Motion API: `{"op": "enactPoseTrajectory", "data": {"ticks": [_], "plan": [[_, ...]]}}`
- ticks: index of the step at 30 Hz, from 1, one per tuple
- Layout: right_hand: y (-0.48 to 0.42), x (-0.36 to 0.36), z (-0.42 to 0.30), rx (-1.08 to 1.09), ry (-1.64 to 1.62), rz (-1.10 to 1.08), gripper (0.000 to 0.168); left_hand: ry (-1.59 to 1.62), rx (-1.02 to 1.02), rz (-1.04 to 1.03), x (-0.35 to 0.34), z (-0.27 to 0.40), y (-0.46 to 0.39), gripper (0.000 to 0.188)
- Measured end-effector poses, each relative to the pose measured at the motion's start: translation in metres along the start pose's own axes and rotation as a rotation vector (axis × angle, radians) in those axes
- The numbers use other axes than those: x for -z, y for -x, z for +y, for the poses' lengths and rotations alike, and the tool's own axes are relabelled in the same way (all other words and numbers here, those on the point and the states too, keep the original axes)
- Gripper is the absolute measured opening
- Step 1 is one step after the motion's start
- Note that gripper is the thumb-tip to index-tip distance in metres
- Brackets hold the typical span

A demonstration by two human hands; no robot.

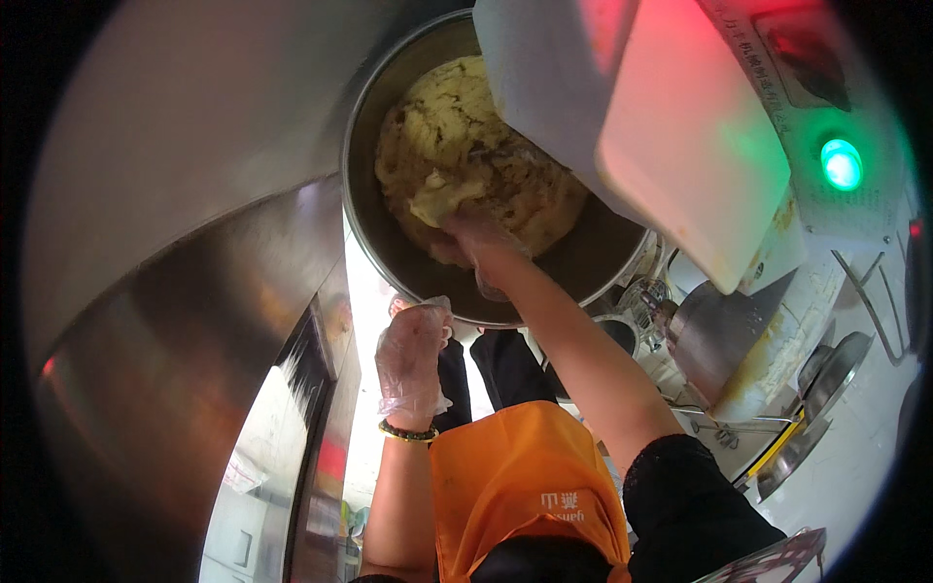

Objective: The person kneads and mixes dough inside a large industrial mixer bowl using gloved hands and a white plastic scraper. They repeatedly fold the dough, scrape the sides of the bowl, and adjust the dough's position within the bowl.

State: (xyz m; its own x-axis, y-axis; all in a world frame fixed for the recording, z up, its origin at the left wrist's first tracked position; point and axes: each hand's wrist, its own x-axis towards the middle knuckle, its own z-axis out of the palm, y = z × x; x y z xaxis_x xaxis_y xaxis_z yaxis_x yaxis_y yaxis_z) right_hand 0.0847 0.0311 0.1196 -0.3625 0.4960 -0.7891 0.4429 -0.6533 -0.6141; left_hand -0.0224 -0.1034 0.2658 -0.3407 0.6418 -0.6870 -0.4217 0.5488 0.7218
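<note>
My right hand (477,237), in a clear plastic glove, reaches into a deep round metal bowl (554,280). Its fingers are closed around part of a soft, pale yellow mass that looks like dough (444,109); the fingertips are partly hidden in it. Browner, wet-looking patches show across the middle of the mass. Just outside the bowl's near rim is my left hand (412,350), also gloved in clear plastic, with its fingers curled. Whether it grips the rim cannot be made out.
White panels (692,160) overhang the bowl's right side, beside a machine front with a lit green button (842,165). A wire whisk (645,295), a metal vessel (718,335) and metal lids (834,372) stand at right. A stainless steel surface (197,270) borders the left.
</note>
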Motion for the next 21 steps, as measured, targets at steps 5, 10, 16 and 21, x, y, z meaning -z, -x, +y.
{"op": "enactPoseTrajectory", "data": {"ticks": [5, 10, 16, 21], "plan": [[0.05, 0.033, 0.001, 0.711, 1.076, 0.074, 0.032, -0.014, 0.015, 0.01, 0.003, 0.001, 0.008, 0.017], [0.135, 0.051, -0.064, -0.139, -0.085, 0.162, 0.025, 0.008, 0.084, 0.018, -0.001, 0.002, 0.016, 0.017], [0.223, 0.094, -0.103, -0.117, 0.457, 0.195, 0.035, 0.104, 0.075, -0.022, -0.006, -0.009, 0.028, 0.016], [0.228, 0.123, -0.108, 0.234, 0.82, 0.145, 0.023, 0.071, 0.008, -0.062, -0.027, -0.01, 0.043, 0.016]]}}
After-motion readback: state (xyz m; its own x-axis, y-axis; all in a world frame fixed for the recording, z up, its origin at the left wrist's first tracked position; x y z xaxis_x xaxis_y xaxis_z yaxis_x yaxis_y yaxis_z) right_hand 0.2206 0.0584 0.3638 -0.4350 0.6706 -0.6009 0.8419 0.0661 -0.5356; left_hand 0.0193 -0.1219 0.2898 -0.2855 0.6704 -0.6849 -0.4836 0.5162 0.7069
